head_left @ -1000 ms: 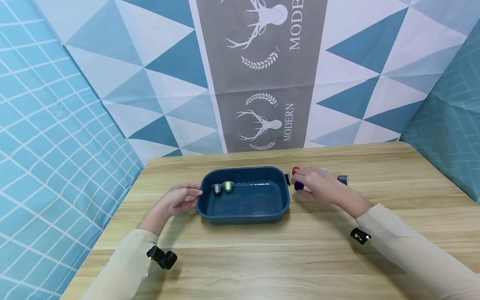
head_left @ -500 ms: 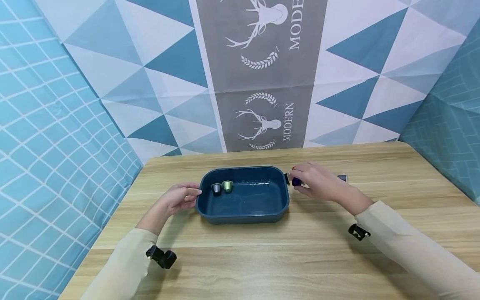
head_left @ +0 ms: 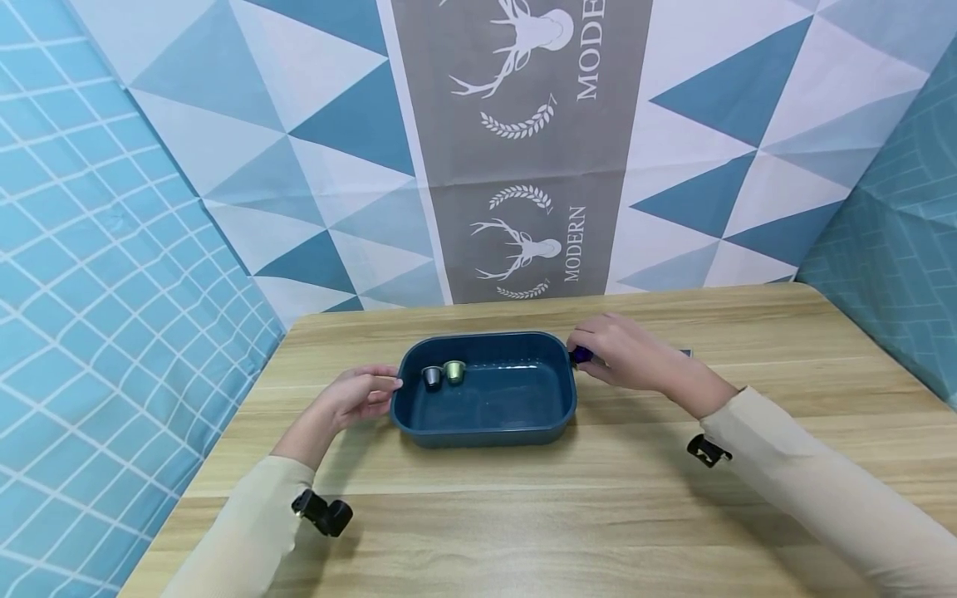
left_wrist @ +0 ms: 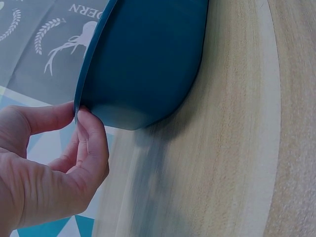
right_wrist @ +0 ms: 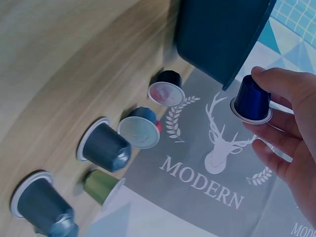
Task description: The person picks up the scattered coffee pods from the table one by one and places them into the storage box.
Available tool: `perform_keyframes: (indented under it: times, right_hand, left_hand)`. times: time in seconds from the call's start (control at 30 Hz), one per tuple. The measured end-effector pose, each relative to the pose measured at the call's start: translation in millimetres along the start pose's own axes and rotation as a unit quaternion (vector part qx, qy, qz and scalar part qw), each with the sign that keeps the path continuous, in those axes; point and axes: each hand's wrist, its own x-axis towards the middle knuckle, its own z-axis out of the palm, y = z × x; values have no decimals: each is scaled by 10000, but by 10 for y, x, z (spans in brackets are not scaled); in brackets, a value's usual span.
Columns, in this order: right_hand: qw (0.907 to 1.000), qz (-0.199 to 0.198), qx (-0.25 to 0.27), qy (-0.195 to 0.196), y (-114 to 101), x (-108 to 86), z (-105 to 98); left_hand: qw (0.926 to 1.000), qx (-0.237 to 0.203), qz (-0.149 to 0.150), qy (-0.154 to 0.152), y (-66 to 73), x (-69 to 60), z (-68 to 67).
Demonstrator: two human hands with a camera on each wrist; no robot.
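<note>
My left hand (head_left: 362,394) pinches the left rim of a dark blue plastic tub (head_left: 486,433) between thumb and fingers. Inside the tub, at the left, stand a dark grey coffee capsule (head_left: 432,378) and a light green coffee capsule (head_left: 454,372). Just off the tub's right end, my right hand (head_left: 624,353) holds a dark blue coffee capsule (right_wrist: 253,101) between thumb and fingers. The right wrist view shows this capsule lifted clear of the table, its foil rim turned away from the thumb. In the head view the hand hides most of the capsules behind it.
Several capsules lie on the wooden table (head_left: 508,515) at the right: a black one (right_wrist: 170,86), one with a pale lid (right_wrist: 138,132), two dark grey capsules (right_wrist: 104,148) and a green one (right_wrist: 101,187). A patterned cloth (head_left: 523,166) hangs behind the table.
My right hand has picked up the dark blue capsule and moved a little left and back with it, towards the tub's right end. The left hand and tub have stayed put.
</note>
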Motion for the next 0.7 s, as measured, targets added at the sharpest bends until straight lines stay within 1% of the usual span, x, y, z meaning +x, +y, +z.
perform_keyframes:
  times: [0.17,0.4,0.53,0.7]
  right_hand:
    - [9999,5,-52,-143,-11,68,-40]
    - [9992,1,-100,-391,-40,167,-70]
    - [9977,87,8,-670,-48,220,-88]
    - [9944,222,283,-999,-64,299,-132]
  left_hand:
    - [10000,-5,21,-24,4,7,-5]
    - [10000,21,-20,35,-4,2,-15]
    - [10000,19,-25,-2,-4,5,-15]
    - [10000,-28,-50,-27,-3,11,-9]
